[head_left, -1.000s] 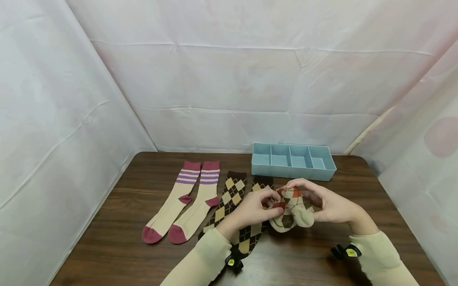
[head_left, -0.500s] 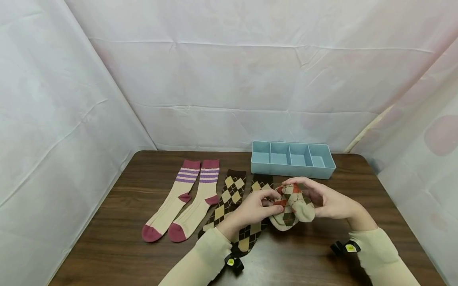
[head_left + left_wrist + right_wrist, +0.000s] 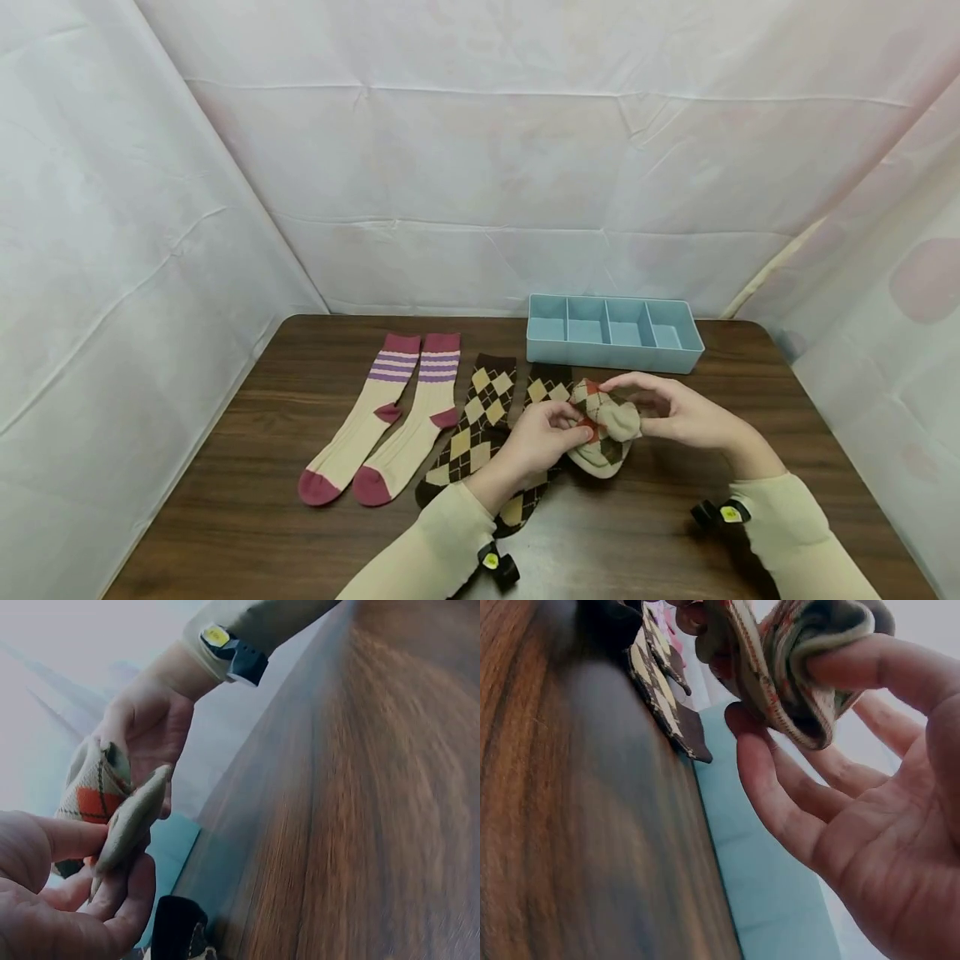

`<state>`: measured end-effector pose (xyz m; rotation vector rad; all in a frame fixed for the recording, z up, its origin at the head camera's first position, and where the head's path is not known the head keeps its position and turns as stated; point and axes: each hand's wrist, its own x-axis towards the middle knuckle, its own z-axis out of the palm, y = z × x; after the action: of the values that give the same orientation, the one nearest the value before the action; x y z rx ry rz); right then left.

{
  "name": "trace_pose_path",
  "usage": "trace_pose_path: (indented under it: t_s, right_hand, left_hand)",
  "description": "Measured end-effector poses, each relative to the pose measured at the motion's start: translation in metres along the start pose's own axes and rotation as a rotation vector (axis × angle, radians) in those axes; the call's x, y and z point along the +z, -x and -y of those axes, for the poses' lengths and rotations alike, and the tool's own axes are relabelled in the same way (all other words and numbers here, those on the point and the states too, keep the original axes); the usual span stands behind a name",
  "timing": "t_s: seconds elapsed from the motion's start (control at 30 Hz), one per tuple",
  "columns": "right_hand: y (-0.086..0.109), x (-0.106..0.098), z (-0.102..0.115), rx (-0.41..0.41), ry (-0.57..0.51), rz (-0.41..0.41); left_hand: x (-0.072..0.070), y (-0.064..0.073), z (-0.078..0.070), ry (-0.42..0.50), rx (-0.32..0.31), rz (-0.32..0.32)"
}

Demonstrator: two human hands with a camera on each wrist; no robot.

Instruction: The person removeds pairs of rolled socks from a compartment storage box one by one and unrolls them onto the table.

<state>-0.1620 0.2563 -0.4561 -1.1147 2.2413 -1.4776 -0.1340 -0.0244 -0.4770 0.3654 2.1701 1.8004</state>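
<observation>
Cream argyle socks [image 3: 618, 422] with red and green diamonds are bunched together between my two hands, close over the table. My left hand [image 3: 536, 442] pinches the bundle's left side between thumb and fingers. On the other side my right hand [image 3: 686, 417] grips it; in the right wrist view the thumb presses into a folded opening of the knit [image 3: 832, 645], with the fingers spread below. The left wrist view shows a flat cream part [image 3: 135, 817] pinched by the left fingers. Under the left forearm lie brown-and-tan argyle socks [image 3: 491, 396], partly hidden.
A light blue tray [image 3: 611, 354] with several compartments stands at the back right of the dark wood table [image 3: 247, 450]. Two cream socks [image 3: 408, 446] with maroon toes and purple stripes lie flat at left. White cloth [image 3: 480, 167] hangs behind.
The bunched socks have turned and shifted slightly left, and the right hand has followed. The left hand keeps its pinch nearly in place. The other socks and the tray stay put.
</observation>
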Motion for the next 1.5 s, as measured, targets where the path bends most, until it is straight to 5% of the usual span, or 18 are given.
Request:
trace_pose_path:
  t_s: [0.2,0.33,0.47,0.63,1.13,1.3,1.5]
  right_hand:
    - [0.004,-0.001,0.011,-0.107,-0.032,0.109]
    - [0.009,0.005,0.022,-0.016,0.009,0.041]
    - [0.017,0.008,0.03,0.13,0.186,-0.059]
    - [0.029,0.0,0.034,0.174,0.353,-0.062]
    - [0.052,0.002,0.005,0.266,0.357,0.002]
    - [0.052,0.006,0.004,0.16,0.453,-0.082]
    - [0.051,0.012,0.001,-0.028,0.512,-0.09]
  left_hand:
    - [0.008,0.005,0.0,0.16,-0.057,-0.016]
    - [0.018,0.009,-0.005,0.167,-0.056,-0.015]
    - [0.029,0.014,-0.016,0.088,-0.066,-0.01]
    - [0.045,0.02,-0.022,-0.024,-0.087,0.002]
    - [0.055,0.04,-0.009,-0.37,-0.155,0.118]
    - [0.056,0.039,-0.007,-0.435,-0.128,0.12]
    - [0.057,0.037,-0.005,-0.675,0.01,0.082]
